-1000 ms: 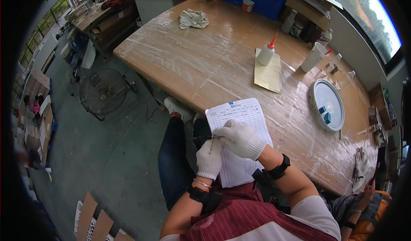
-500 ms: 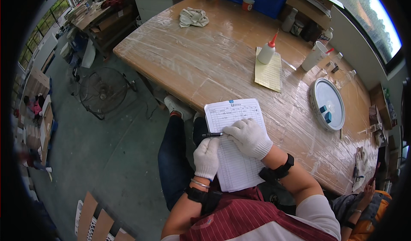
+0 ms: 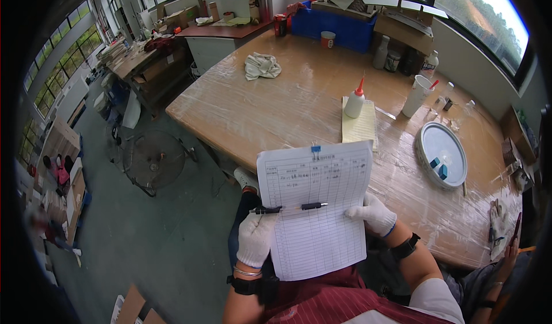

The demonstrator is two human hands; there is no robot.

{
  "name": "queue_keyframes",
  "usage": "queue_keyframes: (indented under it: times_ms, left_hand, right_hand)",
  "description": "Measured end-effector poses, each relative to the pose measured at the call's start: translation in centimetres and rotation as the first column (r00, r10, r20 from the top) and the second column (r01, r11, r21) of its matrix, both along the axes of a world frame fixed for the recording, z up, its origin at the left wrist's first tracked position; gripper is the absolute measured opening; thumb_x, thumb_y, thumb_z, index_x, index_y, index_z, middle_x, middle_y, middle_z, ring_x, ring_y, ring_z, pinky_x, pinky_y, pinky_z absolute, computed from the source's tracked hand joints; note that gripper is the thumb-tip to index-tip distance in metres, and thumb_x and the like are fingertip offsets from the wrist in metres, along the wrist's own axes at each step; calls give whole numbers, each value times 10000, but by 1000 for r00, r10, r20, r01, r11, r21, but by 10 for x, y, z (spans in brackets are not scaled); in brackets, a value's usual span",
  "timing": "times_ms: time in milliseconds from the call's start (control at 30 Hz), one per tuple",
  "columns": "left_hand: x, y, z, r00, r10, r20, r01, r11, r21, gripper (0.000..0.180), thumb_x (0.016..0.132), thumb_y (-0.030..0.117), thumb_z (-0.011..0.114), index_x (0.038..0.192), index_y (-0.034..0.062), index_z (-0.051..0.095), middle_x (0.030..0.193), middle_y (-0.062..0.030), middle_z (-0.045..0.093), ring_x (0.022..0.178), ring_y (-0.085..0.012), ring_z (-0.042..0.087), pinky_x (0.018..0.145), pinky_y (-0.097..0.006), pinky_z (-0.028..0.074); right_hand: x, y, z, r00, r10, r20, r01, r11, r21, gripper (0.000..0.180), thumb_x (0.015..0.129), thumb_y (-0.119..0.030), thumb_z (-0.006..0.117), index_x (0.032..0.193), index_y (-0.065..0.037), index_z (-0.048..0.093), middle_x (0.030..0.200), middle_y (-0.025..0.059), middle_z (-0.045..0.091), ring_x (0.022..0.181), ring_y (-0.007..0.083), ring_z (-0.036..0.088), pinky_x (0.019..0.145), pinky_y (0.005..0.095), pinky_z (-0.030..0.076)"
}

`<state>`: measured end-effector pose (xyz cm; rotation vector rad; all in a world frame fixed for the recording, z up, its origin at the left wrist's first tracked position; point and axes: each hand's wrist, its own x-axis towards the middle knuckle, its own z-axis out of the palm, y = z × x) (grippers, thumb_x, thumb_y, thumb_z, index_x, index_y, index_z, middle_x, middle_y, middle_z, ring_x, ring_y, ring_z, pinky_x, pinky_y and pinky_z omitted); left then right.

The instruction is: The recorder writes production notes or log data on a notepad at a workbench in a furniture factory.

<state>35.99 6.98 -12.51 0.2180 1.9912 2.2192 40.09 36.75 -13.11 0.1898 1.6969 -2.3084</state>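
Observation:
A stack of printed form sheets (image 3: 319,238), with handwriting in its upper rows, is raised before my chest. A blue binder clip (image 3: 315,150) sits on its top edge. My left hand (image 3: 255,238), in a white knit glove, is closed at the left edge, holding a black pen (image 3: 313,206) that lies across the page. The pen's middle looks pale; whether it is one piece or two is hard to make out. My right hand (image 3: 376,213), gloved alike, grips the right edge, thumb on top and the other fingers partly hidden behind the paper.
The film-covered table (image 3: 230,114) holds a red-tipped squeeze bottle (image 3: 355,104) on a yellow pad (image 3: 351,129), a white cup (image 3: 418,97), a round lid (image 3: 425,151) with blue blocks and a crumpled cloth (image 3: 263,66). A floor fan (image 3: 154,166) stands left. Another person's arm (image 3: 499,278) shows at right.
The sheets have been lifted and tilted up. My right hand has moved off the page's middle to its right edge. My left hand has shifted left with the pen. The view has tilted upward.

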Motion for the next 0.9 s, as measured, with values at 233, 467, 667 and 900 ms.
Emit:
queue_keyframes:
  times_ms: [233,467,667,900]
  left_hand:
    - [19,-18,32,997,-72,41,70,996,56,165,866,-59,617,1007,-16,691,1071,-139,688,915,-153,647,785,-275,523]
    - [24,-24,20,920,-362,154,64,524,849,564,989,462,483,1350,34,549,1233,-216,634,1089,-328,637,974,-505,508]
    - [40,-13,-4,885,-260,386,35,864,502,399,971,300,581,1211,-19,612,1082,-121,682,970,-229,660,878,-354,536]
    - [46,-23,-8,963,22,269,-171,820,546,214,931,133,667,1121,37,649,959,-95,710,833,-176,686,760,-307,572]
  right_hand:
    - [3,-11,32,992,61,-112,-99,921,-378,304,753,38,749,1055,11,722,1118,131,699,1005,214,665,885,332,538]
    - [9,-9,47,876,100,-472,-175,977,-118,91,817,16,735,769,-62,728,1140,148,680,1046,249,650,910,365,532]
    - [22,-14,68,729,308,-611,-180,948,264,81,822,9,732,790,-65,735,1132,119,689,1059,251,646,931,362,517]
    - [39,-17,75,961,101,-256,-166,955,-248,503,1012,-246,514,1421,35,427,1236,148,645,1128,202,616,999,325,470]
